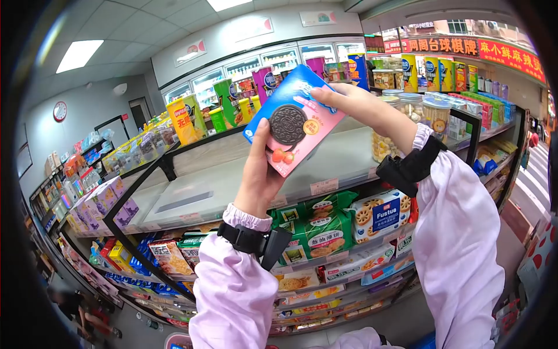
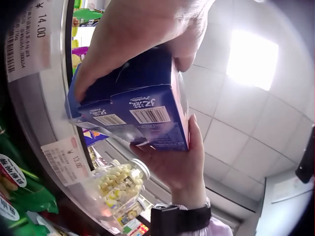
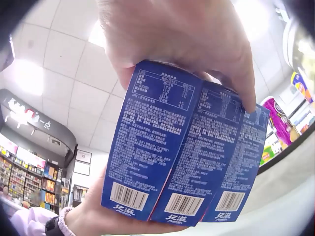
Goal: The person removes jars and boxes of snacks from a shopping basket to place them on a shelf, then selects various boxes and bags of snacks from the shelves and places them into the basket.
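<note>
Both hands hold a stack of three blue-and-pink Oreo cookie boxes [image 1: 293, 122] above the shelf, tilted, with a cookie and strawberries on the front face. My left hand [image 1: 258, 177] grips the lower left end, its thumb on the front. At the upper right end, my right hand [image 1: 360, 107] grips with its thumb across the front. In the right wrist view the three boxes [image 3: 184, 147] stand side by side, barcodes down, the right hand [image 3: 182, 39] over their top and the left hand [image 3: 118, 219] beneath. The left wrist view shows barcoded blue ends [image 2: 147, 115].
Below the boxes runs a grey shelf top [image 1: 197, 195] with a black frame. Green cracker bags [image 1: 319, 232] and a Fustue biscuit pack [image 1: 381, 215] fill the tier under it. Jars [image 1: 435, 116] stand right, chip canisters [image 1: 185, 122] behind, and purple boxes [image 1: 110, 200] left.
</note>
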Demonstrator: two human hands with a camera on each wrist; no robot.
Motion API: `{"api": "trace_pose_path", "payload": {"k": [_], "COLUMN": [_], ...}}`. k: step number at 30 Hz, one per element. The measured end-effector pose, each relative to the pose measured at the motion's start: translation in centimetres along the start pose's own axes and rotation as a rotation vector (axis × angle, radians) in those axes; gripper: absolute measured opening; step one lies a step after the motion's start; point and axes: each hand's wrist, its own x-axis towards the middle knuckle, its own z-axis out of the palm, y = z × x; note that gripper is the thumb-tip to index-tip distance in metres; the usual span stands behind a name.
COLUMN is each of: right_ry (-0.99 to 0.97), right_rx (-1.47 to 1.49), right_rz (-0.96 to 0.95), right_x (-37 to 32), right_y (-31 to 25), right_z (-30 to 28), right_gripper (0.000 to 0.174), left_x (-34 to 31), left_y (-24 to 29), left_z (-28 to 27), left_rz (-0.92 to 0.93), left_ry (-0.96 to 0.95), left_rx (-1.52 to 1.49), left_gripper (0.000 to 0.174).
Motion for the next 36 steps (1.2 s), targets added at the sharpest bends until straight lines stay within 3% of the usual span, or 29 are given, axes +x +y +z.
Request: {"api": "trace_pose_path", "payload": {"k": [5, 8, 11, 14, 15, 24, 30, 36], "right_ry": [-0.072, -0.121, -0.148, -0.057, -0.008, 0.04, -0.054, -0.188], "right_rx": [0.116, 0.135, 0.179, 0.254, 0.274, 0.233, 0.19, -0.092], "right_rz": [0.153, 0.166, 0.215, 0.019, -0.07, -0.087, -0.106, -0.037], "right_x": [1.4, 0.6, -0.3, 0.5, 0.2, -0.8, 0.8, 3.1], "right_y": [4.2, 3.0, 1.2, 4.0, 4.0, 5.9, 5.5, 2.7], "right_z": [0.3, 0.0, -0.3, 0.8, 1.2, 2.5, 2.5, 2.6], "right_gripper": [0.077, 0.076, 0.061, 0.06, 0.063, 0.068, 0.069, 0.091], "left_x": [1.1, 1.3, 1.5, 1.2, 1.1, 1.2, 2.1, 2.3], "left_y": [-0.8, -0.7, -0.2, 0.3, 0.2, 1.7, 3.5, 4.9], "left_z": [-1.0, -1.1, -1.2, -0.6, -1.1, -4.5, -6.0, -8.4], "left_rz": [-0.173, -0.204, -0.179, -0.116, -0.122, -0.426, -0.523, -0.624], "left_ry": [-0.007, 0.007, 0.048, 0.065, 0.048, -0.047, -0.285, -0.344], "left_rx": [-0.057, -0.047, -0.001, 0.078, 0.086, 0.451, 0.587, 0.709], "left_gripper": [0.053, 0.051, 0.051, 0.049, 0.048, 0.057, 0.06, 0.065]}}
